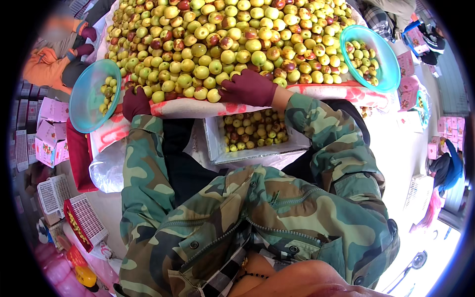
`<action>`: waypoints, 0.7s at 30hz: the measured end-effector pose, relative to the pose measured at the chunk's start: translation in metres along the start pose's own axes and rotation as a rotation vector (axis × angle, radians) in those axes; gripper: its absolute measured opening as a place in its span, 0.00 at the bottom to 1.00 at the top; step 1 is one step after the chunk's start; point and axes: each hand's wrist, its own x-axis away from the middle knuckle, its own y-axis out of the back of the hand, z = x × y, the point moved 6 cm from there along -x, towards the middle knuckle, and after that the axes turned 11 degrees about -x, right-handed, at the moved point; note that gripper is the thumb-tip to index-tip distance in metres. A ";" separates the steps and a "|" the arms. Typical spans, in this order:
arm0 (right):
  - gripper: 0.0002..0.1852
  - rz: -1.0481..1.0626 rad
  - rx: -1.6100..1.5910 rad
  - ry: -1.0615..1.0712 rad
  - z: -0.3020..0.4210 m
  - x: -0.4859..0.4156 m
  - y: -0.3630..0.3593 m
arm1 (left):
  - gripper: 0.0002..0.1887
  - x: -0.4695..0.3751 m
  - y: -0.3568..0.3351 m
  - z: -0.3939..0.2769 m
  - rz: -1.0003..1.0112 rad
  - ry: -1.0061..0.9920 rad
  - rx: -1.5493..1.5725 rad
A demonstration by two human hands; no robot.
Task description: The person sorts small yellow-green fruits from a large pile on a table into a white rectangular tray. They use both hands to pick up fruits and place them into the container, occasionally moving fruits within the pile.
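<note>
A wide heap of green and reddish jujubes (222, 48) covers the cloth-topped table. My left hand (136, 103), in a maroon glove, rests at the heap's near left edge; its fingers touch the fruit, and whether it grips one cannot be told. My right hand (248, 88), gloved alike, reaches over the near middle edge with its fingertips among the jujubes; its grip is hidden. A teal plastic basin (83, 100) with some jujubes sits left of my left hand. Another teal basin (389, 67) holds jujubes at the right. Below the table edge, a white box (256, 154) holds more jujubes.
A person in orange with maroon gloves (48, 67) is at the upper left. A clear plastic bag (107, 169) hangs near the left table edge. Pink cartons (52, 143) and white plastic crates (87, 219) stand at left. Another white crate (419, 195) is at right, near a person in blue (451, 167).
</note>
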 end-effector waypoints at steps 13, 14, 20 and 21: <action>0.13 -0.141 0.326 -0.289 -0.079 -0.041 0.066 | 0.25 -0.003 -0.004 0.004 0.010 0.023 0.016; 0.12 -0.251 0.267 -0.285 -0.079 -0.032 0.078 | 0.25 -0.004 -0.007 0.006 0.003 0.016 0.022; 0.14 -0.051 0.006 -0.403 -0.042 0.051 0.065 | 0.26 -0.003 -0.002 0.001 0.030 0.061 -0.017; 0.12 -0.019 0.002 -0.366 -0.045 0.057 0.064 | 0.26 -0.002 -0.003 0.002 0.030 0.065 -0.030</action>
